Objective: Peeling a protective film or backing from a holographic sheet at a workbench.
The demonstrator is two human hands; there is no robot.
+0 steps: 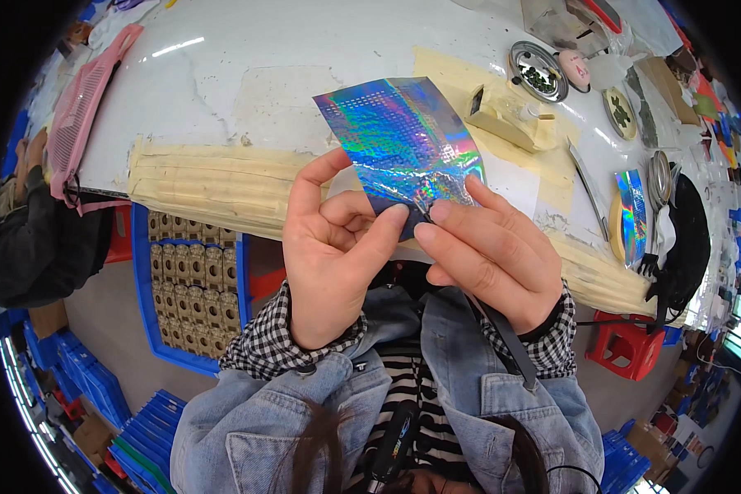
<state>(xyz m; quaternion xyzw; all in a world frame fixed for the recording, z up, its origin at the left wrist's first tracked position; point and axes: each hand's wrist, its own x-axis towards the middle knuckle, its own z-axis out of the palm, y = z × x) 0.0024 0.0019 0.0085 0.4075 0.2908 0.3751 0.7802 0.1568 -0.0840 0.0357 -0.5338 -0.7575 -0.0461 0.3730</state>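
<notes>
In the head view, the left hand (329, 239) pinches a shiny rainbow-blue sheet (412, 136) by its lower edge, thumb in front and bent fingers behind. The sheet rises beyond and to the right of that hand, its lower right portion reaching the fingertips of the right hand (498, 259). The right hand grips a slim dark tool (509, 342), apparently tweezers, whose narrow tip meets the sheet just beside the left thumb; its other end runs back below the right palm. Rows of tiny marks cover the sheet.

Beyond both hands stretches a white tabletop (222, 49). Beige tape (214, 177) lines its front edge, left of the left hand and right of the right. Past the right hand stand a tape-wrapped holder (506, 123) and a round metal dish (535, 53) with dark green bits. Farther right of it are a silver tool (587, 189) and a tape roll (616, 222).

Well left of the left hand is a pink mesh basket (95, 115); lower left, a blue tray (181, 360) carries rows of tan pieces. A red stool (626, 350) stands below and right of the right hand.
</notes>
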